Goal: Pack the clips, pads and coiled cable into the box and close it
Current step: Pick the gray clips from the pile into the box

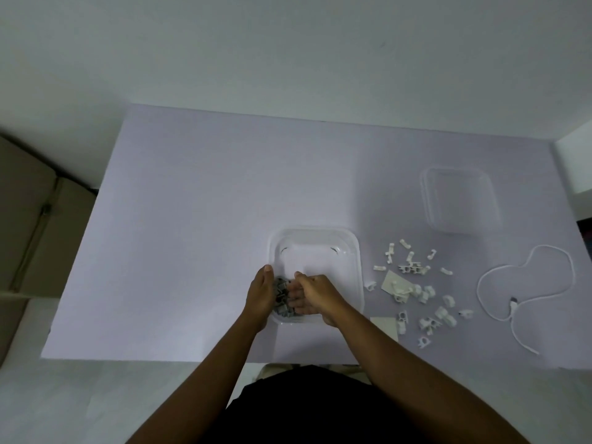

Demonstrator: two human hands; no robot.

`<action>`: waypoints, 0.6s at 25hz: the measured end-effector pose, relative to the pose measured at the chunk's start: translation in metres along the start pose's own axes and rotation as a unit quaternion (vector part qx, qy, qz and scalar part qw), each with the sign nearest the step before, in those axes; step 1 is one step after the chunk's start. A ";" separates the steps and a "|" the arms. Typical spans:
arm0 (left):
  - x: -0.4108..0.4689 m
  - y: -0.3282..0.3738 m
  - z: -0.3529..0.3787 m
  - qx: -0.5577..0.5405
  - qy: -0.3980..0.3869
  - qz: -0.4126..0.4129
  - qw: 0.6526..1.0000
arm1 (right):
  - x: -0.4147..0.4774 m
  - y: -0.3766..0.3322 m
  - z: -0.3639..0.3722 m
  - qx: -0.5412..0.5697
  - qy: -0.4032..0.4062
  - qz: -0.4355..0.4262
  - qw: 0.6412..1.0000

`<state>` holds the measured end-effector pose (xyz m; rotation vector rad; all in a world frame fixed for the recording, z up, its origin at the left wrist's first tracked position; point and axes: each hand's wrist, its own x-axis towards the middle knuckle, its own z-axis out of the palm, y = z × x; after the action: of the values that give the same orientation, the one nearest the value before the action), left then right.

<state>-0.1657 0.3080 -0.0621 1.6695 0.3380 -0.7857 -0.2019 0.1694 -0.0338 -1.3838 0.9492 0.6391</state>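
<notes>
Head view: looks down on a pale lilac table, with both forearms reaching in from the bottom of the frame.
Box: a clear plastic box sits open just below the middle of the frame, its long side running away from the person.
Left hand: the left hand is at the near left corner of the box, back of the hand up and thumb pointing away. Its fingers curve inward against a bunch of grey clips.
Right hand: the right hand faces the left one over the near end of the box. Its fingers are curled under and round the same bunch.
Grip: the two hands cup the grey clips between them. How tightly they press cannot be told.
Grey clips: bunched between the palms, low in the near end of the box. Whether they rest on its floor cannot be told.
White clips: scattered loose on the table just right of the box, at the middle right of the frame.
Pads: one pale pad lies among the white clips. Another pad lies nearer the table's front edge, beside the right forearm.
Cable: a white cable lies in loose loops at the far right, its plug end inside the loops.
Lid: a clear lid lies flat at the upper right, well apart from the box.
</notes>
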 end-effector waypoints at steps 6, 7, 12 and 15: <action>-0.005 0.022 0.014 0.194 0.123 0.058 0.971 | -0.019 -0.001 -0.042 0.043 0.051 -0.085 0.994; -0.011 0.033 0.020 0.225 0.148 0.117 0.956 | -0.023 -0.002 -0.055 0.056 0.063 -0.103 0.991; -0.032 0.075 0.090 0.327 0.071 0.328 0.884 | -0.035 0.022 -0.138 0.134 0.186 -0.169 0.959; -0.038 0.072 0.154 0.418 -0.081 0.361 0.830 | -0.032 0.062 -0.185 0.098 0.267 -0.140 0.949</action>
<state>-0.1979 0.1509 0.0061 2.2759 -0.8590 -0.4853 -0.3039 0.0000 -0.0261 -1.5035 1.1727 -0.0569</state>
